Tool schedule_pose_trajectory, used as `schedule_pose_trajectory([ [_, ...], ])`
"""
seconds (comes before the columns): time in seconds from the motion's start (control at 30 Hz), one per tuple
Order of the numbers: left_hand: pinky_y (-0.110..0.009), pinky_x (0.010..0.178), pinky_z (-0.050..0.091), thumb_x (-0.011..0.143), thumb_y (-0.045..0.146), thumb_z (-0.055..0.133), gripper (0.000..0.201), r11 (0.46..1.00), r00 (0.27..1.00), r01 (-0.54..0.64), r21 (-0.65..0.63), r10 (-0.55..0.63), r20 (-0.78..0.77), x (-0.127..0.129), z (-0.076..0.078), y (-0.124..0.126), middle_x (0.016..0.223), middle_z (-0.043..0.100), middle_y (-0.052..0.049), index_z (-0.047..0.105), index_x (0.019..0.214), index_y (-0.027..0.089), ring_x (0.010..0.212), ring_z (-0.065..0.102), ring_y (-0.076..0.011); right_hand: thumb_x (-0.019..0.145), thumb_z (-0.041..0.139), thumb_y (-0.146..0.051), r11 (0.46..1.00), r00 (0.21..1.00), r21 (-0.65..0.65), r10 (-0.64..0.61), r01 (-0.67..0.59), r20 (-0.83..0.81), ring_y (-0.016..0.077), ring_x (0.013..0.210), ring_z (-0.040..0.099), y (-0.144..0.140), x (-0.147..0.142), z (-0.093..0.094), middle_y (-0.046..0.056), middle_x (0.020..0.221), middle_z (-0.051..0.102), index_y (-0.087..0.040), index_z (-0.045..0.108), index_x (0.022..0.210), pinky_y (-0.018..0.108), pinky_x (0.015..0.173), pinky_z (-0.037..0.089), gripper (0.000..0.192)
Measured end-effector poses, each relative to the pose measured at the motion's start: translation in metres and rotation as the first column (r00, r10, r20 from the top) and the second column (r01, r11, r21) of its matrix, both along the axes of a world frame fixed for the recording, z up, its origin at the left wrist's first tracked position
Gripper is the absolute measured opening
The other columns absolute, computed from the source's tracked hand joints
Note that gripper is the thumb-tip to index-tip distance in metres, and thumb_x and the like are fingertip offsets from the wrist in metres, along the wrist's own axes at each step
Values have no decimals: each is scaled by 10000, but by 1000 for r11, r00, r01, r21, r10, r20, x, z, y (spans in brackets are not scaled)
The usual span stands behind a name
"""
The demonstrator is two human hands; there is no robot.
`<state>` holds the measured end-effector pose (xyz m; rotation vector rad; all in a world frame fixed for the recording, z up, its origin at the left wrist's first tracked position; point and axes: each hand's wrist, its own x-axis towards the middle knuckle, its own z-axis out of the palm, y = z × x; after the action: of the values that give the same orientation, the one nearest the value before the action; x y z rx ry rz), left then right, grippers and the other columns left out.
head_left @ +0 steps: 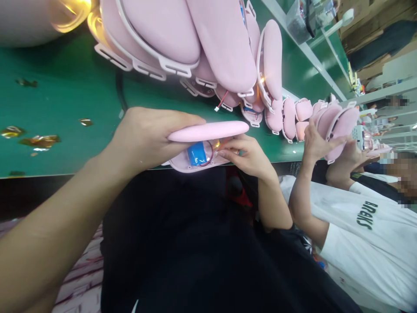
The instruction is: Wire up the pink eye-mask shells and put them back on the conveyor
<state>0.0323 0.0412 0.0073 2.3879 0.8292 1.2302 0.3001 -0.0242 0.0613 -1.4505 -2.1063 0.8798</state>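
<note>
Light: bright and even from overhead, I see.
Glare: warm flare on the translucent cup (70, 13), top left.
Distortion: wide-angle bending at edges.
Focus: near forearm soft; distant shelving hazy.

A green counter (65, 82) is seen running from the near edge toward the far right. A heap of pink shells (195, 39) with white rims is piled on it, and a row of further pink shells (293, 115) is lined along it. Gold scraps (39, 141) are scattered at the left
</note>
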Motion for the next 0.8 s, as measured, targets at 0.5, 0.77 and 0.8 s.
schedule_pose_trajectory([
  [0.5, -215, 750, 587, 1127, 385, 593, 232, 996, 999, -28, 86, 26, 24, 3, -2, 1, 1060, 842, 72, 763, 1214, 255, 942, 830, -150, 1044, 702, -304, 984, 997, 172, -50, 39, 56, 150, 826, 691, -5, 0, -2, 44, 990, 776, -207, 776, 979, 290, 779, 583, 139],
  [0.77, -216, 761, 615, 1114, 352, 609, 191, 993, 998, -52, 104, 48, 45, 3, -3, -2, 1048, 835, 100, 763, 1200, 279, 947, 831, -147, 1033, 613, -158, 925, 981, 380, -69, -5, 182, 209, 1024, 746, 1, 5, -21, 94, 1084, 771, -188, 807, 1066, 344, 922, 627, 199],
  [0.8, -215, 757, 616, 1110, 345, 616, 182, 992, 998, -53, 113, 47, 52, 2, -3, -2, 1043, 834, 101, 761, 1197, 277, 938, 831, -144, 1041, 604, -161, 930, 980, 368, -62, -13, 191, 216, 1048, 745, 1, 5, -23, 98, 1098, 770, -189, 815, 1080, 353, 936, 630, 216],
])
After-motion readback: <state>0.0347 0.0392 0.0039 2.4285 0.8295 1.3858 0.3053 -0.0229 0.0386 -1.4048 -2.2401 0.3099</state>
